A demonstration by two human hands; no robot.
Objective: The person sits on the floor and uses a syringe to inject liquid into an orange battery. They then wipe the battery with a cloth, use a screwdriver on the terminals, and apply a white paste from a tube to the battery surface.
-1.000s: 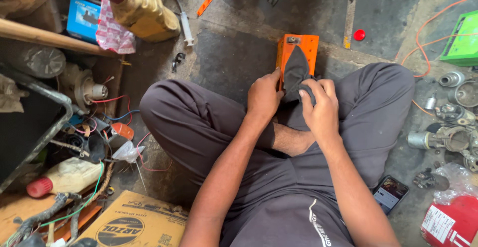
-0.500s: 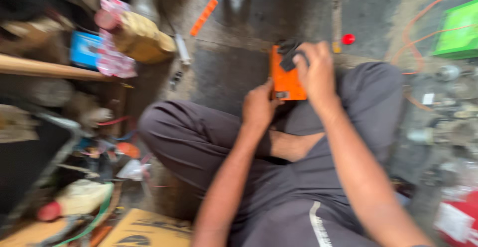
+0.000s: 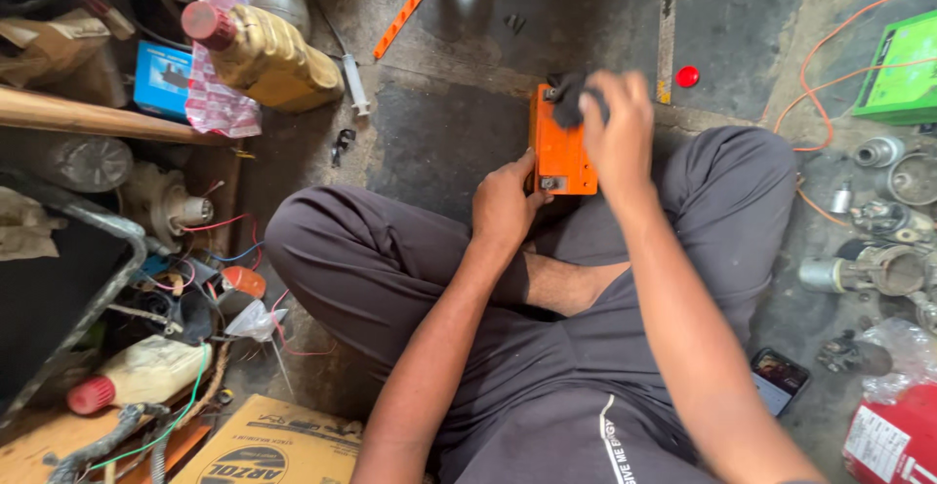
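Note:
I sit cross-legged on a stained concrete floor with an orange box-shaped battery (image 3: 560,149) standing in front of my legs. My left hand (image 3: 504,203) grips its near left corner and steadies it. My right hand (image 3: 617,131) presses a dark rag (image 3: 569,100) onto the battery's far top edge; the hand is slightly blurred. A metal terminal shows at the battery's near end beside my left thumb.
A yellow oil jug with a red cap (image 3: 262,52), a blue box (image 3: 162,78), a syringe (image 3: 351,76) and an orange strip (image 3: 400,20) lie at the upper left. A green box (image 3: 901,69), metal motor parts (image 3: 878,250), a phone (image 3: 777,379) and a cardboard carton (image 3: 268,445) surround me.
The rag and my right hand have slid from the battery's near end up to its far end. My left hand stays on the near corner. The view has steadied after a blur.

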